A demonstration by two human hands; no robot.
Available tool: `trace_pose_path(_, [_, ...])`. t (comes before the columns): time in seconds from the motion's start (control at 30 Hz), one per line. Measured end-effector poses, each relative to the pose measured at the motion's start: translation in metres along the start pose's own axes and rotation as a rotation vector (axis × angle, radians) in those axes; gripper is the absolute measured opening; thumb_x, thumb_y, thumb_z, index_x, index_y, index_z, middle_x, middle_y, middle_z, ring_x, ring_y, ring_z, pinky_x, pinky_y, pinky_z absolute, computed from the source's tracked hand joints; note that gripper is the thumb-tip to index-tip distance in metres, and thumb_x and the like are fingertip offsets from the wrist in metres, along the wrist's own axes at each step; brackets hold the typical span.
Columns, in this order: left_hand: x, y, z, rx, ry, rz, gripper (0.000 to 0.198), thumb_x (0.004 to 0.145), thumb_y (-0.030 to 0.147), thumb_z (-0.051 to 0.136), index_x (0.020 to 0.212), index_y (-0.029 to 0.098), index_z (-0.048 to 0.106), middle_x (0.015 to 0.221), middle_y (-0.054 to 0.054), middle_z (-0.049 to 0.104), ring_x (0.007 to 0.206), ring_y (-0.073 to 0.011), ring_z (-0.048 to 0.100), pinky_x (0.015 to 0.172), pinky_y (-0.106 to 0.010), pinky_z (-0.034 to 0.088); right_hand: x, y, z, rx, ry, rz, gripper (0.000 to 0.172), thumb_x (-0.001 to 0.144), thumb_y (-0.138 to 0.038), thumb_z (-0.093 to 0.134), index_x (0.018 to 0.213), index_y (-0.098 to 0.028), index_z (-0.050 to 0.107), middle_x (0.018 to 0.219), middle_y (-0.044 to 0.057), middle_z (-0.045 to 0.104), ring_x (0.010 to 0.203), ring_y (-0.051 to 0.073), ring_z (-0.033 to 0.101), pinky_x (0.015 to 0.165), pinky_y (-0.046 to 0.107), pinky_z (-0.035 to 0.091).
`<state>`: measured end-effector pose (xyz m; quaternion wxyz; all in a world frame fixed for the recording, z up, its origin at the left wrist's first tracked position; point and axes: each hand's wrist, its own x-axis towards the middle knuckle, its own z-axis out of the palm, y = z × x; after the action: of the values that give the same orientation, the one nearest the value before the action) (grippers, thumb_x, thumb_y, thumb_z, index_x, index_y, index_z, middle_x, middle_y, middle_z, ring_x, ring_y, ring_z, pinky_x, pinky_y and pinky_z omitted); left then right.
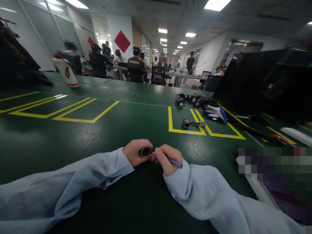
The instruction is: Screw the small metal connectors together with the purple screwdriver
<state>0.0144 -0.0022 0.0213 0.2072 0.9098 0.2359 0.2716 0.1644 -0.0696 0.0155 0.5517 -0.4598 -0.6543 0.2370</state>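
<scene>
Near the front middle of the green table, my left hand (136,152) is closed around a metal cylinder part (145,152) whose dark hollow end faces me. Close against it, my right hand (169,157) grips a thin screwdriver (175,163) with a purple see-through handle. The tip points left toward the metal part; my fingers hide whether it touches. Beyond my hands, inside a yellow taped outline, lie two similar metal parts with stems, one with its round open end (186,123) toward me and the other (201,123) on its side.
Dark metal fittings (180,102) and a blue-white glove (216,112) lie at the back right. Yellow tape outlines (73,120) mark the green table (117,130). A white cup (66,71) stands back left, black monitors (263,81) right. Several people sit farther off.
</scene>
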Motion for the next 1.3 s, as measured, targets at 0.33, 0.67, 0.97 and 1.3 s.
trace_pose_path(0.33, [-0.001, 0.003, 0.002, -0.001, -0.024, 0.056, 0.016, 0.075, 0.022, 0.044, 0.062, 0.014, 0.047, 0.057, 0.0, 0.046, 0.052, -0.009, 0.043, 0.05, -0.02, 0.034, 0.005, 0.005, 0.004, 0.576, -0.082, 0.329, 0.028, 0.073, -0.036, 0.056, 0.056, -0.014, 0.058, 0.051, 0.002, 0.063, 0.04, 0.009, 0.052, 0.042, 0.021, 0.044])
trace_pose_path(0.67, [-0.001, 0.005, 0.0, -0.153, 0.048, -0.009, 0.014, 0.068, 0.019, 0.052, 0.06, 0.015, 0.042, 0.057, 0.002, 0.043, 0.051, -0.0076, 0.041, 0.047, -0.02, 0.033, 0.009, 0.008, 0.006, 0.95, -0.112, 0.489, 0.025, 0.064, -0.039, 0.063, 0.059, -0.014, 0.059, 0.052, 0.004, 0.065, 0.041, 0.011, 0.056, 0.043, 0.022, 0.044])
trace_pose_path(0.97, [0.001, 0.004, -0.002, -0.031, 0.127, -0.073, 0.018, 0.071, 0.026, 0.051, 0.06, 0.015, 0.043, 0.057, 0.003, 0.044, 0.05, -0.0069, 0.04, 0.047, -0.019, 0.034, 0.006, 0.002, 0.0, 0.636, -0.02, 0.34, 0.029, 0.069, -0.042, 0.058, 0.056, -0.015, 0.055, 0.052, 0.002, 0.064, 0.04, 0.009, 0.052, 0.043, 0.022, 0.042])
trace_pose_path(1.3, [0.042, -0.08, -0.035, 0.461, 0.129, -0.352, 0.029, 0.078, 0.039, 0.04, 0.09, 0.015, 0.052, 0.09, -0.008, 0.056, 0.084, -0.0188, 0.054, 0.076, -0.03, 0.043, 0.045, 0.035, -0.01, 0.458, 0.205, 0.436, 0.024, 0.065, -0.038, 0.059, 0.056, -0.015, 0.055, 0.046, -0.001, 0.06, 0.036, 0.007, 0.049, 0.037, 0.019, 0.039])
